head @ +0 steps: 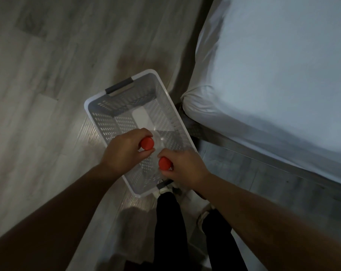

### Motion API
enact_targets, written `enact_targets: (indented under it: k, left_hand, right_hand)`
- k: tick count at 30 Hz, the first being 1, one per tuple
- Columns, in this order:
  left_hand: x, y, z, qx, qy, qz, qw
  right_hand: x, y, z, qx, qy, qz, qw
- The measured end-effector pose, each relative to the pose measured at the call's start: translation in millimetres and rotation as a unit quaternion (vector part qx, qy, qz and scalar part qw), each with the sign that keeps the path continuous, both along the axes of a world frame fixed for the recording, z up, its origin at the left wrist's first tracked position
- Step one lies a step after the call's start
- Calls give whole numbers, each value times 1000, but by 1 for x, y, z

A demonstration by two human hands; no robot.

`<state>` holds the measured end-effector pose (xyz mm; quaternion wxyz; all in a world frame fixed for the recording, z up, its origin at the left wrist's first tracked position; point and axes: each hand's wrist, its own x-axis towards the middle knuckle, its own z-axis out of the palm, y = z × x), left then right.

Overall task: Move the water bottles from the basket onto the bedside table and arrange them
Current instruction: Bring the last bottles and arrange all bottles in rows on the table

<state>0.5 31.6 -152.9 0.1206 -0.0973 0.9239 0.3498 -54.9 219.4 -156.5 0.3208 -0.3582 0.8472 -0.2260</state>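
Dim floor (48,75); hands (122,151) (185,170) grip red-capped bottles (146,143) (164,163), bodies indistinct.

Two red-capped bottles (146,143) over white basket (115,124)

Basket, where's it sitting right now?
Head view, centre: the white basket sits on the floor, just left of the bed corner, beneath the left hand and right hand, each gripping a red-capped bottle.
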Motion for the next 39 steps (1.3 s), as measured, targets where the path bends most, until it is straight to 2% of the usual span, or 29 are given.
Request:
enact_targets:
  k: [5, 10, 15, 18, 24, 28, 39]
  left_hand:
    - [1, 6, 28, -14, 8, -9, 1000]
    - [5, 25, 90, 9, 18, 26, 999]
    - [9, 53, 175, 41, 46, 57, 996]
    - [8, 77, 230, 46, 69, 58, 995]
    - [13, 128, 313, 93, 86, 62, 990]
    - [20, 172, 355, 108, 87, 68, 988]
    - [70, 330, 414, 124, 133, -14, 983]
  right_hand:
    - [-6, 18, 29, -23, -35, -104, 994]
    - [-3, 41, 83, -65, -38, -206, 976]
    - [7, 64, 168, -138, -108, -375, 910]
    - [17, 84, 220, -180, -106, -453, 867]
    - [38, 146, 304, -217, -29, -547, 808]
    - [55, 201, 348, -216, 22, -577, 787]
    - [140, 387, 400, -205, 96, -660, 717]
